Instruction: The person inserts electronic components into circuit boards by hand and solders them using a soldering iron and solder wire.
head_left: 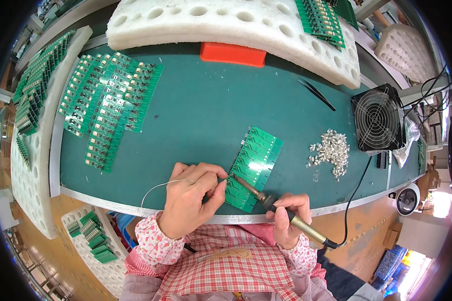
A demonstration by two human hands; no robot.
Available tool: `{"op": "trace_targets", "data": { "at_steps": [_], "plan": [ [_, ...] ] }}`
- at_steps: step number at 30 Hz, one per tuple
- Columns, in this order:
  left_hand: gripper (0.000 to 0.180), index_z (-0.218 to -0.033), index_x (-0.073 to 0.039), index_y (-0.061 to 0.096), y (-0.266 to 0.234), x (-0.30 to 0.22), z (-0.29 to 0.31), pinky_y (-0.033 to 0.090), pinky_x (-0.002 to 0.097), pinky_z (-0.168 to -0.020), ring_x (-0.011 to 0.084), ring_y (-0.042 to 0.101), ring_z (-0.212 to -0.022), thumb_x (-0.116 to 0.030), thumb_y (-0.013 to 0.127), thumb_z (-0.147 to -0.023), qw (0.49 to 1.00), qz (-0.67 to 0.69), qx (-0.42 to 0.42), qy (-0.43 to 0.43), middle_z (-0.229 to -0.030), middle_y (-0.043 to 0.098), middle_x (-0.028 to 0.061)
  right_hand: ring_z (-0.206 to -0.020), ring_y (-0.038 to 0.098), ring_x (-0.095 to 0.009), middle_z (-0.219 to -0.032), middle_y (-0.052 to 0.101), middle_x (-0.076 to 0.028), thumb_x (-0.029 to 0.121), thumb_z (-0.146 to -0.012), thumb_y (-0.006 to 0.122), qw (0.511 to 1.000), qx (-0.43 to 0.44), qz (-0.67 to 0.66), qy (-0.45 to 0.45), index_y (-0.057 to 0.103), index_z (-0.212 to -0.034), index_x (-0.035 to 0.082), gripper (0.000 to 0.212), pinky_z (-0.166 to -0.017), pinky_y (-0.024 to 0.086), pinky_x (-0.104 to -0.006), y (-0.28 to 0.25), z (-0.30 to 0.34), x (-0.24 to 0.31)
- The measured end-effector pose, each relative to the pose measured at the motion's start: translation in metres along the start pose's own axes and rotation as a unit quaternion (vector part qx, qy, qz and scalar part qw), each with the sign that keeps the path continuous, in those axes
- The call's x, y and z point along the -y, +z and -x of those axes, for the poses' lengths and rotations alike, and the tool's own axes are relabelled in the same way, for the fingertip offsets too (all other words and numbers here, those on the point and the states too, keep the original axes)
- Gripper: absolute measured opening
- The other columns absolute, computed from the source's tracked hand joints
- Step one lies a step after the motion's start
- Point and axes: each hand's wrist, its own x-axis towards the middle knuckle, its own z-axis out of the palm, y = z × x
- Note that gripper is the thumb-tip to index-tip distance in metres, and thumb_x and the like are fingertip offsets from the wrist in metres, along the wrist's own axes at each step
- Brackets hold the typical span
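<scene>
A green circuit board panel (256, 163) lies on the green work mat near the front edge, with rows of pins along its left side. My left hand (193, 195) pinches a thin length of solder wire (158, 186), its end at the pins. In my right hand (290, 215) is a soldering iron (266, 200), held like a pen. The iron's tip rests at the board's left edge, close to the wire's end and my left fingertips. Exactly where tip and wire meet is too small to make out.
Several populated circuit boards (113, 95) lie at the left. White foam racks (206, 22) holding boards stand behind and at the left. A red block (233, 54), black tweezers (317, 94), a heap of small white components (331, 153) and a black fan (378, 118) are farther back and right.
</scene>
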Motion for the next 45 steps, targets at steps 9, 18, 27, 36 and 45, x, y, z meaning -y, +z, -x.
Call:
{"op": "trace_targets", "data": {
  "at_steps": [9, 18, 27, 36, 45],
  "plan": [
    [0.025, -0.061, -0.006, 0.046, 0.0002, 0.0007, -0.0004, 0.035, 0.0332, -0.068, 0.0203, 0.056, -0.067, -0.005, 0.066, -0.075, 1.0, -0.01, 0.007, 0.012, -0.091, 0.067, 0.0025, -0.051, 0.058, -0.015, -0.066, 0.062, -0.009, 0.003, -0.083, 0.063, 0.999, 0.006, 0.013, -0.037, 0.053, -0.092, 0.001, 0.013, -0.047, 0.044, -0.0256, -0.0001, -0.0003, -0.003],
    [0.024, -0.061, -0.006, 0.046, -0.0008, -0.0003, -0.0006, 0.035, 0.0334, -0.068, 0.0205, 0.056, -0.067, -0.004, 0.066, -0.075, 1.0, -0.006, 0.007, 0.009, -0.091, 0.067, 0.003, -0.053, 0.059, -0.014, -0.068, 0.062, -0.009, 0.005, -0.085, 0.061, 1.0, -0.002, -0.001, -0.02, 0.052, -0.093, 0.0, 0.013, -0.048, 0.046, -0.0246, 0.0004, 0.001, -0.0014],
    [0.018, -0.066, -0.005, 0.052, 0.0, 0.0028, -0.002, 0.035, 0.0327, -0.065, 0.0179, 0.053, -0.057, -0.005, 0.067, -0.076, 1.0, 0.008, -0.01, 0.026, -0.085, 0.066, 0.0026, -0.057, 0.062, -0.013, -0.07, 0.062, -0.009, 0.007, -0.089, 0.058, 0.998, -0.026, -0.039, 0.034, 0.051, -0.095, -0.001, 0.013, -0.051, 0.049, -0.0233, -0.0012, 0.0026, 0.0027],
    [0.021, -0.063, -0.005, 0.049, 0.0007, 0.0009, -0.0028, 0.034, 0.0329, -0.067, 0.0201, 0.056, -0.065, -0.006, 0.065, -0.077, 1.0, -0.002, 0.007, -0.001, -0.088, 0.067, 0.0027, -0.06, 0.065, -0.014, -0.074, 0.063, -0.01, 0.004, -0.086, 0.06, 0.999, 0.007, -0.013, 0.031, 0.053, -0.095, -0.001, 0.012, -0.053, 0.051, -0.0246, -0.0014, -0.0001, 0.0028],
    [0.021, -0.063, -0.005, 0.05, 0.0012, -0.0004, -0.0026, 0.034, 0.0329, -0.066, 0.0195, 0.055, -0.064, -0.006, 0.065, -0.077, 1.0, -0.005, 0.002, 0.003, -0.086, 0.066, 0.0025, -0.06, 0.065, -0.015, -0.076, 0.063, -0.011, 0.004, -0.086, 0.06, 1.0, 0.015, 0.003, 0.024, 0.053, -0.096, 0.0, 0.013, -0.054, 0.052, -0.0253, -0.0033, 0.0012, 0.0024]
  ]
}}
